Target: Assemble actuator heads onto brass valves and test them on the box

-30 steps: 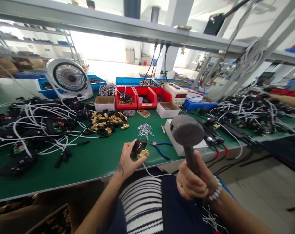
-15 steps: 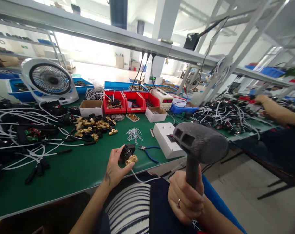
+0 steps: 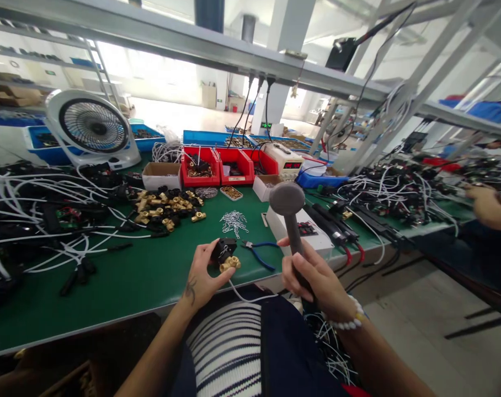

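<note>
My left hand (image 3: 204, 274) is closed around a black actuator box with a brass valve body (image 3: 229, 264) on its near side, resting at the front of the green table. A small wire clip shows on the box, and a white cable runs from it towards my lap. In my right hand (image 3: 310, 270) is a grey-headed mallet (image 3: 287, 199), gripped by its dark handle, head up and apart from the valve. Blue-handled cutting pliers (image 3: 261, 253) lie between the two hands. Behind them is a small pile of bent wire clips (image 3: 234, 221).
Brass valve bodies (image 3: 163, 207) and cabled black units (image 3: 68, 215) cover the left side. Red bins (image 3: 201, 168), a power supply (image 3: 289, 160) and a fan (image 3: 95, 129) stand behind. A white box (image 3: 316, 237) sits right. Another person's hand (image 3: 492, 207) works far right.
The mallet has moved left and away from me, its head turning so the round face shows. My left hand still holds the valve unit. The whole view has shifted slightly.
</note>
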`<act>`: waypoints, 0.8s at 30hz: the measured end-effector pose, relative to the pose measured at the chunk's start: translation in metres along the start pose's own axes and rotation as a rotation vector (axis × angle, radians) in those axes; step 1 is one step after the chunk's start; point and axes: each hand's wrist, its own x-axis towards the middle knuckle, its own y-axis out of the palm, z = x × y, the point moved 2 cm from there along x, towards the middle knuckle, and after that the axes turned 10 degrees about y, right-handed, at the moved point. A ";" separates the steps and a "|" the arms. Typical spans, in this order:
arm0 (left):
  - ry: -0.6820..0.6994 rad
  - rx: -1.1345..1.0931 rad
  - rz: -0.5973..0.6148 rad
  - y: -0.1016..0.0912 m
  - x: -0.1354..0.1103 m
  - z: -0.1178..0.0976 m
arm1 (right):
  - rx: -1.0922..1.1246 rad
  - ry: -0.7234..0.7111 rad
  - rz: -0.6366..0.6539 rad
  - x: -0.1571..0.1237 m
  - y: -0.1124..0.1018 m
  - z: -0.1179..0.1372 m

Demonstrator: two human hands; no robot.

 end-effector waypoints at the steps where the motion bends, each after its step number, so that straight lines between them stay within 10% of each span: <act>1: 0.001 -0.003 0.001 0.000 0.000 0.000 | -0.035 0.004 0.015 -0.001 0.001 -0.001; 9: 0.020 -0.014 0.007 -0.002 0.001 -0.004 | -0.548 -0.164 -0.284 0.011 -0.004 -0.005; 14: 0.030 -0.029 0.020 -0.002 0.001 -0.005 | -0.891 0.061 -0.131 0.022 -0.014 -0.011; 21: 0.053 -0.043 0.028 -0.002 0.001 -0.005 | -0.509 -0.032 -0.372 0.015 -0.020 0.021; 24: 0.078 -0.044 0.028 -0.003 0.000 -0.006 | -0.610 0.055 -0.278 0.021 -0.016 0.010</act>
